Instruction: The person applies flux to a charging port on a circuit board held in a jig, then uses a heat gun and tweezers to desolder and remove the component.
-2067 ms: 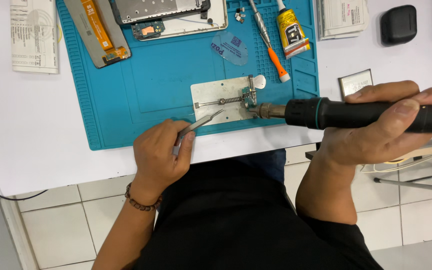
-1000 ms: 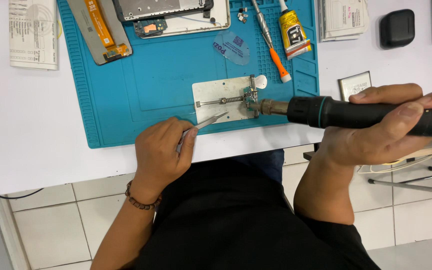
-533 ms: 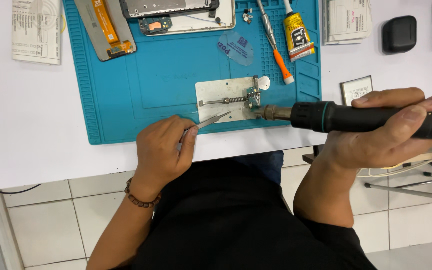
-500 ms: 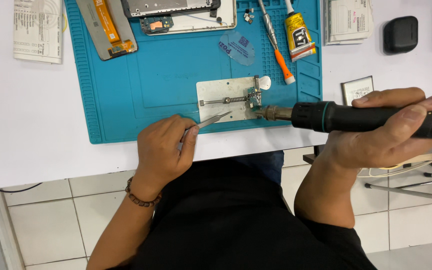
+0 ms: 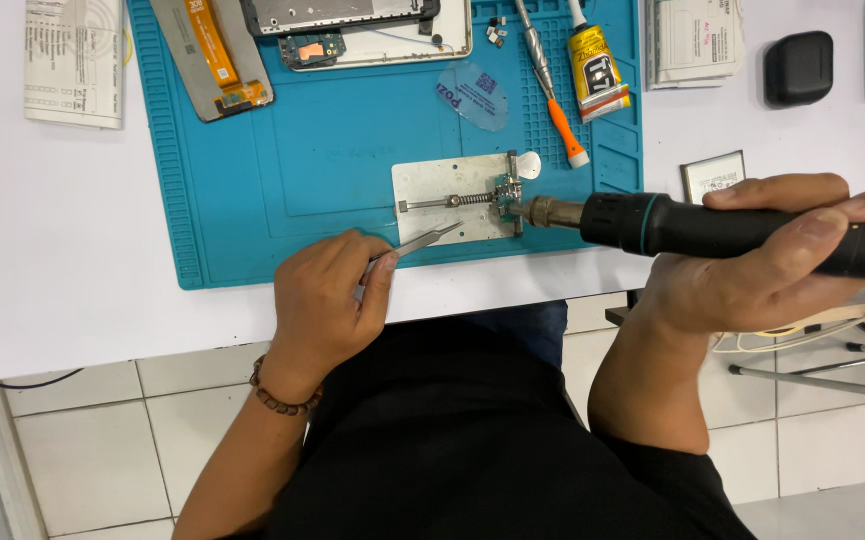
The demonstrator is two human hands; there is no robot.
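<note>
Left hand (image 5: 324, 300) pinches tweezers (image 5: 417, 243) — right hand (image 5: 752, 265) grips hot-air handpiece (image 5: 712, 228).

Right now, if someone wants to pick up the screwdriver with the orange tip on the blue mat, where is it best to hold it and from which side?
Grip the screwdriver at its silver knurled shaft, above the orange end. It lies flat on the blue mat, running diagonally beside the yellow glue tube. Probably come from above, fingers across its width, approaching from its left side, since the tube crowds the right.

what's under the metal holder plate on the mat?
The metal holder plate lies flat on the blue work mat, which rests on the white table. Whatever sits directly beneath the plate is covered.
</note>
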